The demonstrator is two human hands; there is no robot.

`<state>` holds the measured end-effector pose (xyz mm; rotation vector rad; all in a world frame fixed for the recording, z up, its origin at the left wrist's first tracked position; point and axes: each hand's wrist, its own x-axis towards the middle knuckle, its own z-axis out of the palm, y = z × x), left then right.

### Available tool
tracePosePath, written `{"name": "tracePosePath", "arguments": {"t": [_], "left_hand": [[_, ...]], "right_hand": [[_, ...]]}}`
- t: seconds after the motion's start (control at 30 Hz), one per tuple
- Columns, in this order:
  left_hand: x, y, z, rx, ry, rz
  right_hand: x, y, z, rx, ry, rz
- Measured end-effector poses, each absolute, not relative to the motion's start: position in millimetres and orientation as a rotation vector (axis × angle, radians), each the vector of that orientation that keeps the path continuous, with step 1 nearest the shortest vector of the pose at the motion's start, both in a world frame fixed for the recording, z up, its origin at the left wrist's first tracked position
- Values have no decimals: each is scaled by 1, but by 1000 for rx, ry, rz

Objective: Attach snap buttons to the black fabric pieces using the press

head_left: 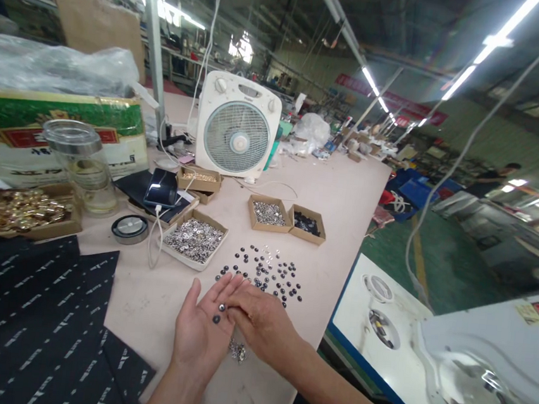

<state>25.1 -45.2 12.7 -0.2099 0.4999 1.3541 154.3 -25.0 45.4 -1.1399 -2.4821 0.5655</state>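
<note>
Two small round caps (217, 319) lie on the left hand (201, 338), its fingers stretched out; the right hand (262, 319) bends its fingertips at the upper cap, whether pinching it I cannot tell.

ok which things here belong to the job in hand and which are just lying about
Likely in the job:
dark studs, on the open left hand and scattered over the table
right hand, fingers close to those studs
silver bits near the hands, perhaps

Seemingly just lying about:
fan
phone
jar

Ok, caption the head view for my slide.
Open left hand holding dark buttons, right hand over its palm, white fan beyond.
</note>
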Motion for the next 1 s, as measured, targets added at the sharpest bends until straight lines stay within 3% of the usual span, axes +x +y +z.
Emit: {"name": "tracePosePath", "arguments": {"t": [0.2, 0.37, 0.6, 1.0], "left_hand": [[27, -44, 12, -250, 499, 1377], [29, -46, 11, -254, 514, 1366], [29, -45, 5, -227, 529, 1366], [29, -45, 6, -244, 534, 1358]], "right_hand": [[197, 29, 68, -1469, -2084, 623], [246, 103, 52, -1895, -1807, 840], [260, 143, 18, -1906, -1870, 995], [248, 146, 20, -1990, -1897, 806]]}}
